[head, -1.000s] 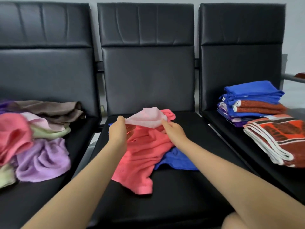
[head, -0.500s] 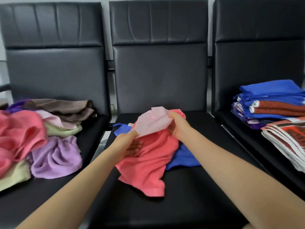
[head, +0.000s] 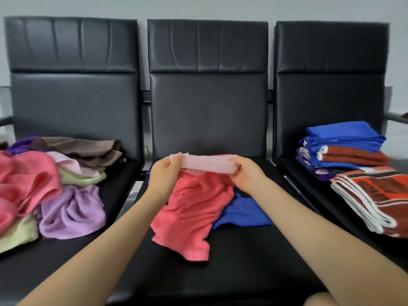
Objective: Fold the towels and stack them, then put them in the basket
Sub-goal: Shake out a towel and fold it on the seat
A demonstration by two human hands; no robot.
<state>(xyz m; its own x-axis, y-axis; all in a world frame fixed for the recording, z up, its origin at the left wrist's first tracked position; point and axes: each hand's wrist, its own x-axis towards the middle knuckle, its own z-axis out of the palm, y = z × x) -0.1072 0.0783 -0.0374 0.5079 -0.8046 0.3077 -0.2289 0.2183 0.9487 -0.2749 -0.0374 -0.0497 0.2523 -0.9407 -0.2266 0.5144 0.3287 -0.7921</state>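
Note:
A pale pink towel (head: 207, 163) is stretched level above the middle seat. My left hand (head: 166, 173) pinches its left end and my right hand (head: 245, 173) pinches its right end. Under it a coral towel (head: 192, 208) lies crumpled on the seat, partly covering a blue towel (head: 242, 214). Unfolded towels in coral, lilac, green and brown are heaped (head: 50, 184) on the left seat. On the right seat sit a folded stack (head: 344, 146) of blue and rust towels and a folded orange-patterned stack (head: 375, 195). No basket is in view.
Three black padded seats (head: 207, 115) stand in a row against a pale wall. A metal armrest (head: 396, 117) juts out at the far right. The front of the middle seat (head: 231, 274) is bare black cushion.
Both hands lifted the pale pink towel off the coral one and pulled it taut, the left hand shifting from its lower corner up to its left end.

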